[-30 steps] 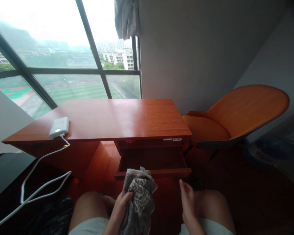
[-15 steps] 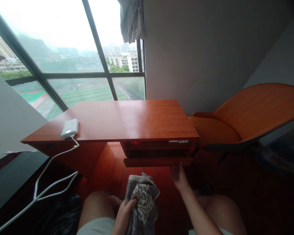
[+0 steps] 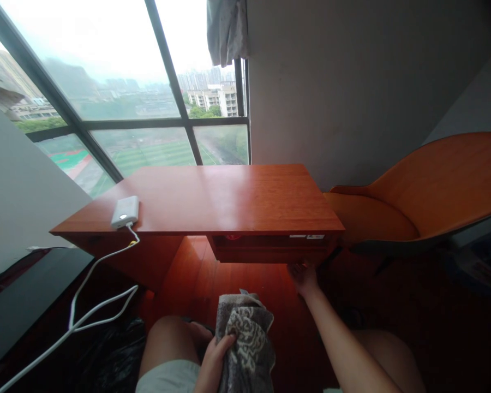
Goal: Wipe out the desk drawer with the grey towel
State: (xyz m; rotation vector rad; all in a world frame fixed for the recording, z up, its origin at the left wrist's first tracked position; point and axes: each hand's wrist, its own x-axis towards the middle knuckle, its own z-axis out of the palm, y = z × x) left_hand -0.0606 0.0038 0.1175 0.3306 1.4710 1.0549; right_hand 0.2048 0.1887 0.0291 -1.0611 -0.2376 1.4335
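Observation:
In my left hand point(image 3: 219, 355) is a folded grey towel point(image 3: 245, 338) with a cream scroll pattern, its thumb lying over the front of the cloth. My right hand point(image 3: 304, 279) reaches out to the right end of a wooden drawer point(image 3: 265, 255) below the desktop. Its thumb is against the lower part of the drawer front, and the other fingers are spread in shadow just below the edge. The drawer now sits pushed in under an open shelf point(image 3: 256, 240) of the reddish-brown desk point(image 3: 229, 202).
A white power bank point(image 3: 125, 212) lies on the desk's left side with a white cable point(image 3: 94, 267) hanging off the front. An orange chair point(image 3: 433, 185) stands at the right. Windows point(image 3: 118, 71) rise behind the desk. A black plastic bag point(image 3: 112, 349) lies at lower left.
The drawer, which stuck out before, has moved inward under the desk, my right hand going forward with it. My left hand still holds the towel. The view has shifted slightly.

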